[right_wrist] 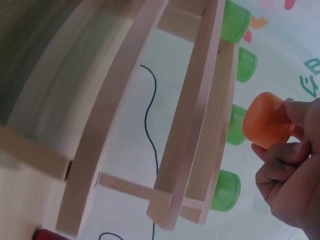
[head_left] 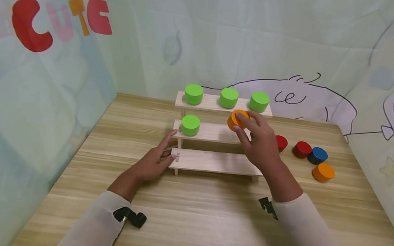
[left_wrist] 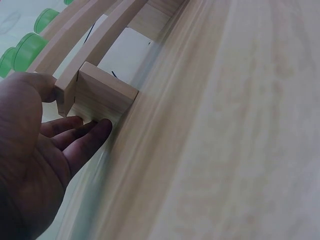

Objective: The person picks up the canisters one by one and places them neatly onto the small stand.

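My right hand (head_left: 262, 144) pinches an orange cylindrical block (head_left: 233, 122) between thumb and fingers, in the air above the middle tier of a three-tier wooden rack (head_left: 214, 162). In the right wrist view the orange block (right_wrist: 265, 120) stands apart from the boards. On the left, my left hand (head_left: 151, 164) touches the rack's end; its thumb (left_wrist: 42, 85) rests at the lowest board's corner and the other fingers extend beside the leg. Three green blocks sit on the top tier, one of them the left green block (head_left: 193, 95). Another green block (head_left: 190, 125) sits at the middle tier's left end.
Right of the rack, on the wood-grain table (head_left: 201, 222), lie a red block (head_left: 302, 149), a second red block (head_left: 281, 143) partly behind my right hand, a blue block (head_left: 317, 155) and another orange block (head_left: 324, 173). A printed backdrop (head_left: 148, 35) stands behind.
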{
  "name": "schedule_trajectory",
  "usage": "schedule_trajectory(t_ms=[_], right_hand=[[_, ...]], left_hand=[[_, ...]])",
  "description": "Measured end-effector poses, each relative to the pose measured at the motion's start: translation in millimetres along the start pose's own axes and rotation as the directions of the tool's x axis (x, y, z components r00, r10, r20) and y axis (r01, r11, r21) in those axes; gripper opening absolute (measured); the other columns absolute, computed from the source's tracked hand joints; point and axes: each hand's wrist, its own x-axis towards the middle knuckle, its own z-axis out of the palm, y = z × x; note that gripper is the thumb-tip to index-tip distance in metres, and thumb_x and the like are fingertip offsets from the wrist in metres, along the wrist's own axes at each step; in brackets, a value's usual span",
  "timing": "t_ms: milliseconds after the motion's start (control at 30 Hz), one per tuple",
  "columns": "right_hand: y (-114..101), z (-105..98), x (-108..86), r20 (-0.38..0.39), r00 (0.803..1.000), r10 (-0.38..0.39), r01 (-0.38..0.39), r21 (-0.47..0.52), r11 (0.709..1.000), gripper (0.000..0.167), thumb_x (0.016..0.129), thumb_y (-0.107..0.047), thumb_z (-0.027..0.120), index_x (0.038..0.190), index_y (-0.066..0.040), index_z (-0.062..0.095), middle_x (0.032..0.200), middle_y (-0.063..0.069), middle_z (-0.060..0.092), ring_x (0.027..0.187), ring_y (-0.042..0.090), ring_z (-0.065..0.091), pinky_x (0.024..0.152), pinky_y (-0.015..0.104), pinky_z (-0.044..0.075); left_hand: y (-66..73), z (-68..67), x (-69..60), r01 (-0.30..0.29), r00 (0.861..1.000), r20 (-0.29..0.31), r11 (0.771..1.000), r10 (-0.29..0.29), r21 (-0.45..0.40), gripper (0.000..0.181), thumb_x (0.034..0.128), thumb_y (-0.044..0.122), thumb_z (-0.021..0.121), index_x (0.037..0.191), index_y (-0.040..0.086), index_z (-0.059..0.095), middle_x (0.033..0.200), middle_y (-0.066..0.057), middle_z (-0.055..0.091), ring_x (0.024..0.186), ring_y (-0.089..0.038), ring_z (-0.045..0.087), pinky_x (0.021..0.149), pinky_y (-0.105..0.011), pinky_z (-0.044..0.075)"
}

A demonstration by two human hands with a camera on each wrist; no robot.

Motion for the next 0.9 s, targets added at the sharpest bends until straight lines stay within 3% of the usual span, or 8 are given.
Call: schedule_trajectory(t_ms=[300,433,567,900], right_hand=[[-2,18,5.5,0.091,0.991,0.094,-0.093,-0.016,0.996,0.043,0.104,-0.025,0.077,0.145,-0.015,0.072,0.145,0.018,0.066,0.096,0.038,0.067,0.074,0.040,0.054],[-2,26,4.6,0.149,0.980,0.131,-0.126,-0.048,0.991,0.043,0.105,-0.026,0.076,0.147,-0.017,0.072,0.150,0.019,0.064,0.114,0.043,0.070,0.088,0.053,0.062],[-5,31,3.4,0.182,0.971,0.152,-0.141,-0.076,0.987,0.043,0.105,-0.026,0.076,0.147,-0.017,0.071,0.152,0.021,0.063,0.129,0.047,0.068,0.104,0.062,0.061],[-5,33,2.2,0.190,0.971,0.146,-0.131,-0.091,0.987,0.044,0.104,-0.026,0.077,0.147,-0.015,0.071,0.150,0.021,0.064,0.124,0.045,0.070,0.100,0.059,0.063]], left_hand=[[2.5,-0.7,-0.6,0.000,1.000,0.000,1.000,0.000,0.006,0.082,0.1156,0.018,0.053,0.177,0.036,0.001,0.174,-0.028,0.036,0.148,-0.047,0.056,0.119,-0.062,0.050],[2.9,-0.7,-0.5,0.002,1.000,0.003,1.000,-0.002,0.008,0.082,0.1157,0.018,0.053,0.177,0.036,0.001,0.174,-0.028,0.036,0.148,-0.047,0.056,0.119,-0.062,0.050],[3.2,-0.9,-0.9,0.005,1.000,0.002,1.000,-0.005,0.011,0.082,0.1156,0.019,0.054,0.177,0.035,0.002,0.174,-0.028,0.036,0.148,-0.047,0.056,0.119,-0.062,0.050],[0.9,0.0,0.0,0.014,1.000,-0.001,1.000,-0.014,0.005,0.082,0.1158,0.019,0.054,0.177,0.038,0.002,0.174,-0.027,0.036,0.149,-0.046,0.056,0.119,-0.061,0.050]])
